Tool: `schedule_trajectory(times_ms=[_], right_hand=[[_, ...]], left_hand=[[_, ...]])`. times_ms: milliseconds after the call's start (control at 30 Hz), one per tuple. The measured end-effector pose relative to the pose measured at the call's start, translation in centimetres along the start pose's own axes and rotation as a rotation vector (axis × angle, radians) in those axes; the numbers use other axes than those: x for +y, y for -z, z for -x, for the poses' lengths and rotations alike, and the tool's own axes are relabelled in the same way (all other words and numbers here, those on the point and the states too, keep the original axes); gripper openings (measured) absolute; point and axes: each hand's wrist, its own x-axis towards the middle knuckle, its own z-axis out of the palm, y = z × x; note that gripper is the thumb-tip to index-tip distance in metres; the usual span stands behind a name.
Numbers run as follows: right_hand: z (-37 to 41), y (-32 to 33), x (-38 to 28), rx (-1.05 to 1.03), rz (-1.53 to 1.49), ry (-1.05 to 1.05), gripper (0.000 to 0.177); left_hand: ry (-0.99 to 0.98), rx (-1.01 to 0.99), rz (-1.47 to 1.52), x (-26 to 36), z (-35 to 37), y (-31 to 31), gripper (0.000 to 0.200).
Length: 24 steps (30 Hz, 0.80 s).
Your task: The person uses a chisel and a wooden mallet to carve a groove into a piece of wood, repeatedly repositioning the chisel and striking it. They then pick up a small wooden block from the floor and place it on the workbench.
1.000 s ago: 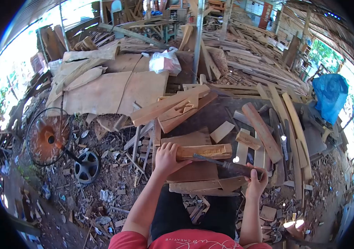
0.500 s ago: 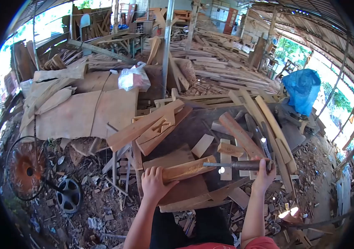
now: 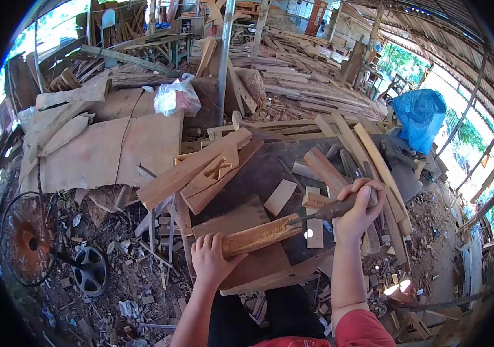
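Carving at the bench, head view. The left hand (image 3: 212,261) is closed over the near end of the block (image 3: 258,236), fingers wrapped across its top and thumb along the side toward the body. The block lies flat on a board (image 3: 241,215) and runs away from this hand toward the right hand. The right hand (image 3: 358,209) is closed in a full fist round the handle of the chisel (image 3: 317,214). The blade slopes down from that fist, and its edge meets the block's far end.

Technique, as judged from this pose: the cut runs toward the holding hand, so strokes are best kept short and shallow. The left fingers should stay behind the block's end rather than in the blade's line. A low blade angle would pare the wood, while a steep one would likely dig in and split the grain. Firm downward pressure from the left hand should stop the block sliding on the board.

Pose: the left forearm reaches straight out from the body with the wrist level. The right forearm rises more steeply, with the wrist cocked and the knuckles upward. The two hands are well apart, and the block and chisel bridge them. An offcut (image 3: 315,200) lies just beyond the chisel on the dark bench (image 3: 261,170). Stacked planks (image 3: 201,169) lie farther out from the left hand.
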Motion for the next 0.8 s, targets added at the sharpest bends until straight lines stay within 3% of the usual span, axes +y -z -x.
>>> schedule_trajectory(times_ms=[167,267,433,533,800], right_hand=[[-0.5,-0.4,0.4,-0.019,-0.015,0.035,0.028],[-0.7,-0.6,-0.1,0.079,-0.051,-0.009,0.029],[-0.8,0.0,-0.2,-0.126,-0.017,-0.068,0.016],[-0.8,-1.0,-0.7,-0.076,0.019,-0.175,0.012],[-0.5,1.5,0.2,0.001,-0.031,-0.16,0.011]], left_hand=[[0.004,0.022,-0.004,0.1,0.0,-0.2,0.058],[0.007,0.014,-0.021,0.2,0.1,-0.3,0.058],[0.015,0.03,-0.068,0.7,0.3,-0.5,0.058],[0.029,0.037,-0.076,0.7,0.4,-0.7,0.059],[0.026,0.052,-0.122,0.9,0.5,-0.8,0.06]])
